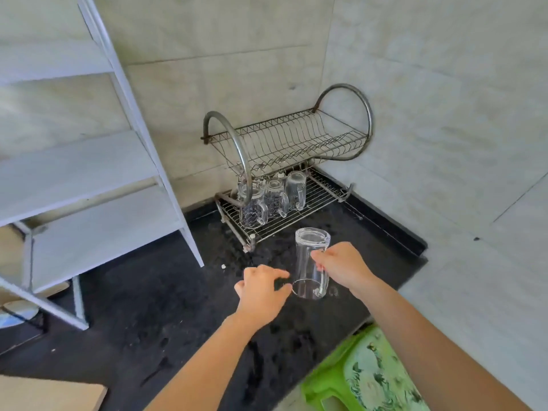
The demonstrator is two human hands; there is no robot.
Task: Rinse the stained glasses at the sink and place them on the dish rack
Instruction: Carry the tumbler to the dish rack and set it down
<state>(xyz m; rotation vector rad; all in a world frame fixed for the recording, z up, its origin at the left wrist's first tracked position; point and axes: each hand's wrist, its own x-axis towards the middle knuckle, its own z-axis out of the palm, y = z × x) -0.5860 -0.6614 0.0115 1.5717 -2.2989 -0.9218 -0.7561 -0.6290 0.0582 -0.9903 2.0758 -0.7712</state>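
Clear, smooth cylindrical glass mug (312, 243), inverted, above the speckled black stone table (178, 292), near the two-tier wire dish rack (321, 198). My right hand (341, 265) grips its handle. My left hand (261, 289) curls at the rim; pinch uncertain. Risks I judge: slick glass slipping, or striking the three racked glass mugs (275, 200).

White slanted shelf unit (89, 173) stands left on wet black countertop (166, 292), green plastic stool (355, 378) bottom right, tan board (50, 393) bottom left, grey tiled wall (444, 114) behind.
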